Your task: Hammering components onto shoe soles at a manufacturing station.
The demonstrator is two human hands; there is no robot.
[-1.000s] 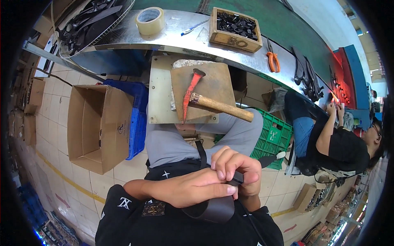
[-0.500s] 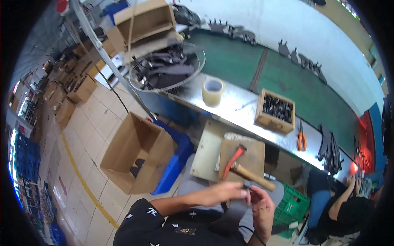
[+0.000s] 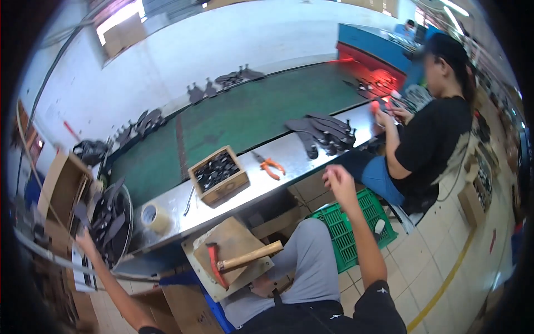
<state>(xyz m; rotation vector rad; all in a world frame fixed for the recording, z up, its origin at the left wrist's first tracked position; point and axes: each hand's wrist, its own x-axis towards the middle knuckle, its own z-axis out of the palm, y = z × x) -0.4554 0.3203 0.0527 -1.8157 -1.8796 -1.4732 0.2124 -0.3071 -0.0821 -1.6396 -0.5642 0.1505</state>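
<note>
Holds the fingers of the right hand (image 3: 340, 186) loosely curled around nothing visible, in the air to the right of the wooden box (image 3: 227, 191); cannot tell whether the tips meet. Extends the left hand (image 3: 86, 243) well to the left of the box, fingers at a dark flat piece (image 3: 81, 212) beside the wire basket (image 3: 131, 214); too blurred to tell whether clamped on it. Likely straightens that arm because of the basket's distance.

Nearer than the box, a red-headed hammer (image 3: 236, 260) across a brown slab (image 3: 233, 236), probably laid there for ready reach with both hands free. Just left of the box on the counter (image 3: 245, 122), a tape roll (image 3: 161, 222); just right, orange-handled pliers (image 3: 263, 163), all seemingly set along the near edge for easy reach. Farther right of the box, stacked dark pieces (image 3: 311, 133), then a co-worker (image 3: 434, 133).
</note>
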